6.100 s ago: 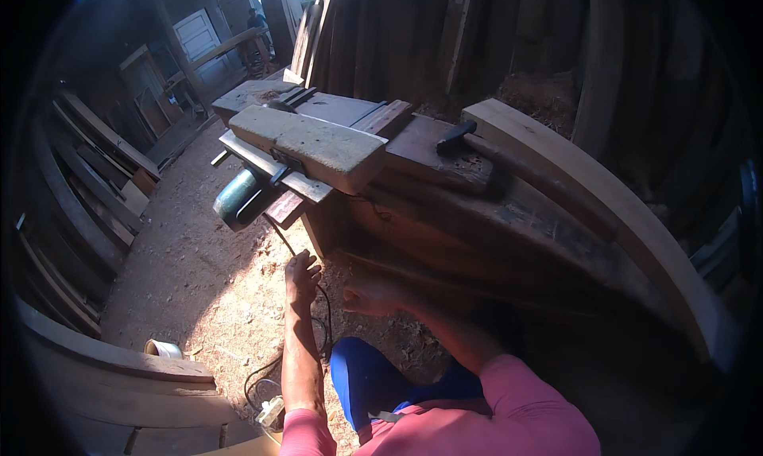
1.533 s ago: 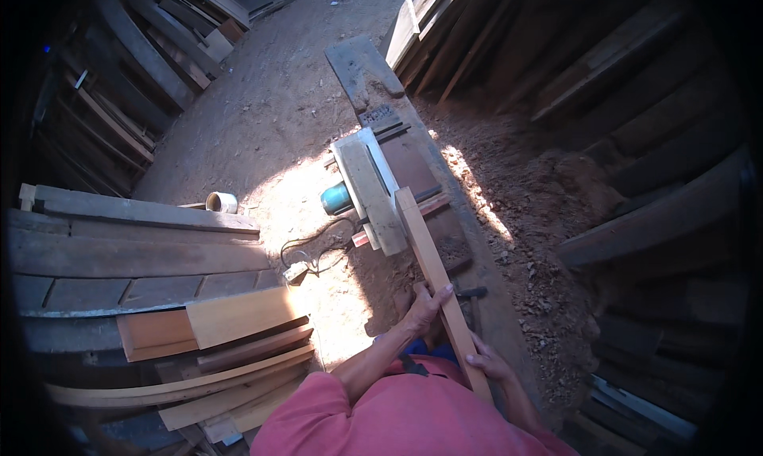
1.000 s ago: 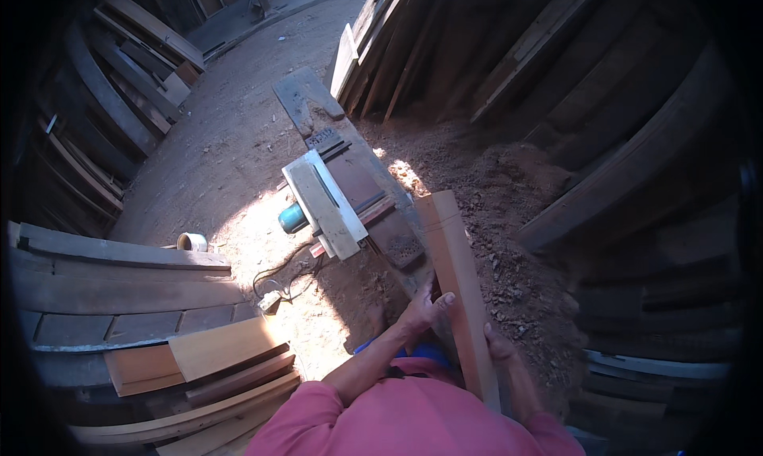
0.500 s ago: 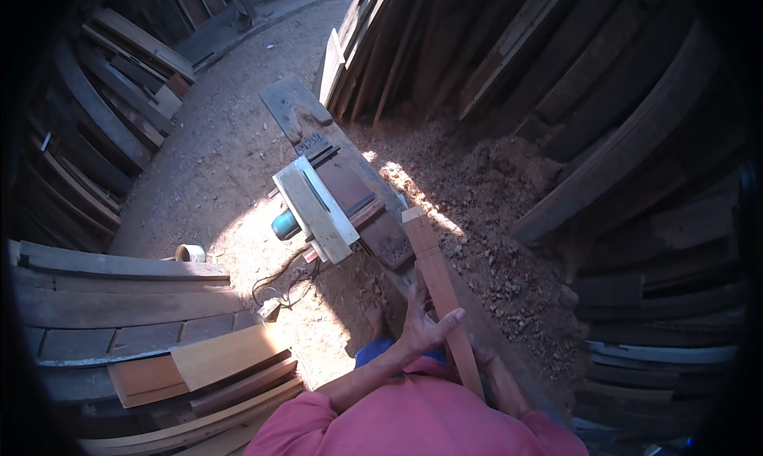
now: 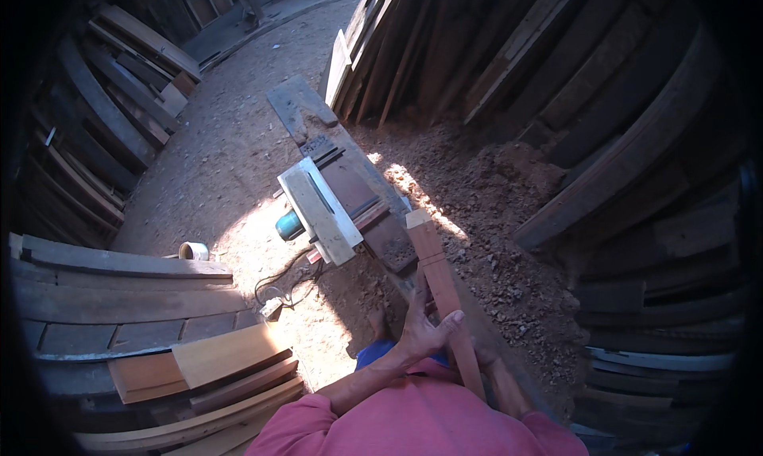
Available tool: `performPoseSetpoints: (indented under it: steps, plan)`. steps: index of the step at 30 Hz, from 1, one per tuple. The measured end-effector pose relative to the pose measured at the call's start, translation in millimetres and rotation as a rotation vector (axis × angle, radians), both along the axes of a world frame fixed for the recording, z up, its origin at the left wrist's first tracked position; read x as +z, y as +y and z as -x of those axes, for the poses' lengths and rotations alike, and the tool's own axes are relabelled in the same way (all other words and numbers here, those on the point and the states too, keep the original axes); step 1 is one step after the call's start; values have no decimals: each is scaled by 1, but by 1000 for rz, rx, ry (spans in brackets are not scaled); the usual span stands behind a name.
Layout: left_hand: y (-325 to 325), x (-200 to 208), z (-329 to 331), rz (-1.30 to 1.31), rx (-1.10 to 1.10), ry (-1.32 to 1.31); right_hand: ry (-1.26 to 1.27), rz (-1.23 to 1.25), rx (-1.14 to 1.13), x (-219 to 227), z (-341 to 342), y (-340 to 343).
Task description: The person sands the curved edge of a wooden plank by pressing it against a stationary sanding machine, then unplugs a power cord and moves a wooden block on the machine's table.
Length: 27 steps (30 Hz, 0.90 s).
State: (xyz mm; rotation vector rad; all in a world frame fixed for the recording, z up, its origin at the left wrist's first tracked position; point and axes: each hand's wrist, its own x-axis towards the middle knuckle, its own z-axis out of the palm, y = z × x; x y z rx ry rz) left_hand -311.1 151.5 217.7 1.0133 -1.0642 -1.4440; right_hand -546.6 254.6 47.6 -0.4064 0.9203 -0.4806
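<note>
A long reddish wooden beam (image 5: 442,285) slants up and away from my chest, with pencil-like lines across it near its pale far end. My left hand (image 5: 424,329) is wrapped round it from the left, thumb lying across the upper face. On the other side my right hand (image 5: 484,356) is against the beam lower down, its fingers hidden behind the wood. Under and beyond the beam runs a long narrow plank bench (image 5: 298,106). A power tool with a teal motor housing (image 5: 290,225) and a pale wooden fence board (image 5: 318,213) is mounted on it.
Stacked boards (image 5: 135,297) lie at the left, with a paler panel (image 5: 230,354) on top. Dark planks (image 5: 477,74) lean at the back right. Wood shavings (image 5: 509,186) cover the ground right of the bench. A white tub (image 5: 193,251) and a cable (image 5: 274,285) lie left of it.
The beam has turned slightly about its length in my hands, so its upper face shows more broadly. My grip stays in nearly the same place. The view has shifted a little.
</note>
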Motion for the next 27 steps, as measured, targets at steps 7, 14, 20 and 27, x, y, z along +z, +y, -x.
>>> performPoseSetpoints:
  steps: [7, 14, 20, 27]
  plan:
    - [-73, 40, -30, -257, 115, 530, 34, 36, -62, -15, 29, 11]
    - [-29, 27, -9, 75, 30, 249, 118, 31, -150, -93, 66, 48]
    - [-6, 51, -9, 33, -130, 237, 180, 11, -220, -179, 103, 95]
    - [-1, 57, -1, 42, -119, 183, 168, 31, -247, -159, 97, 92]
